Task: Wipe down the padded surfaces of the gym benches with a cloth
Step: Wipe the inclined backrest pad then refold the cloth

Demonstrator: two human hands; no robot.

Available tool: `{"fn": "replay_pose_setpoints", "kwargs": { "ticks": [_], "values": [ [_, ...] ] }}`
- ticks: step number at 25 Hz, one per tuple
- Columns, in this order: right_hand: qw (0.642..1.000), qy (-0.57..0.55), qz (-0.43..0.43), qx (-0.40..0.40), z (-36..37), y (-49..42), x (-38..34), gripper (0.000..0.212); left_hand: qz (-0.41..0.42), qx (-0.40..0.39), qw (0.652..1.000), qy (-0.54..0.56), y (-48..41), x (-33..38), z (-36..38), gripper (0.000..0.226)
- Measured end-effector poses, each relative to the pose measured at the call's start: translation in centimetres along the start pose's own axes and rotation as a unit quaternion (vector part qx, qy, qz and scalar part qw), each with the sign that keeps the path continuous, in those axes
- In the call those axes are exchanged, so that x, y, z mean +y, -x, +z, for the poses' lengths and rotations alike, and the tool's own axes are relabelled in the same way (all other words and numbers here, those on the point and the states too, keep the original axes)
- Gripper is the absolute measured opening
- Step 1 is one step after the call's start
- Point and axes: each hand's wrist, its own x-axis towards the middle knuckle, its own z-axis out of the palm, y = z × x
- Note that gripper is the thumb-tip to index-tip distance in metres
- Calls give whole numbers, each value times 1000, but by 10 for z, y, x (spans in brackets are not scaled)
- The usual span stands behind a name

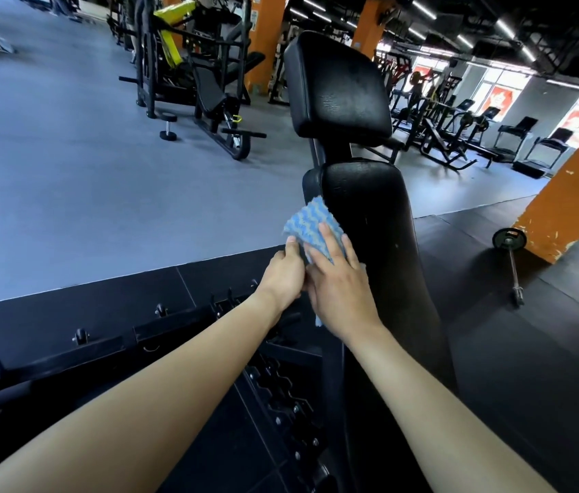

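A long black padded bench back runs away from me, with a separate black head pad above it. A blue and white striped cloth lies against the left side edge of the long pad. My right hand presses on the cloth with fingers stretched out flat. My left hand grips the cloth's lower left edge from beside it, thumb on top. Both hands touch each other at the cloth.
A black steel frame with pegs lies low to my left. A barbell with a plate rests on the dark mat at right, near an orange pillar. Weight machines stand across the grey floor.
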Motion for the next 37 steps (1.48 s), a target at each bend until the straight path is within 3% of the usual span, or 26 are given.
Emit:
{"fn": "replay_pose_setpoints", "kwargs": {
  "ticks": [5, 10, 12, 16, 20, 25, 29, 33, 37],
  "values": [
    [1000, -19, -15, -6, -8, 4, 21, 44, 13, 0, 1000, -12, 7, 3, 10, 74],
    [975, -187, 116, 28, -2, 20, 10, 54, 35, 0, 999, -26, 13, 11, 22, 74],
    [956, -241, 166, 27, 5, 45, 6, 56, 58, 10, 997, -59, 20, 7, 25, 61],
    [951, -252, 178, -13, 2, 43, 34, 57, 151, 47, 972, -174, 27, 12, 35, 29],
    [896, -338, 282, -65, 1, -2, 71, 57, 296, 118, 892, -322, 18, 24, 41, 20],
    [857, -347, 380, 20, 25, 45, 38, 62, 412, 217, 725, -507, 8, 12, 42, 14],
    [854, -337, 395, -24, 32, 54, 63, 62, 481, 208, 588, -616, 3, 12, 59, 16],
    [834, -370, 404, -68, 41, 22, 113, 63, 495, 182, 544, -653, -14, 38, 78, 18],
    [822, -356, 444, 2, 49, 53, 99, 61, 505, 176, 527, -661, -36, 68, 83, 23]
  ]
}}
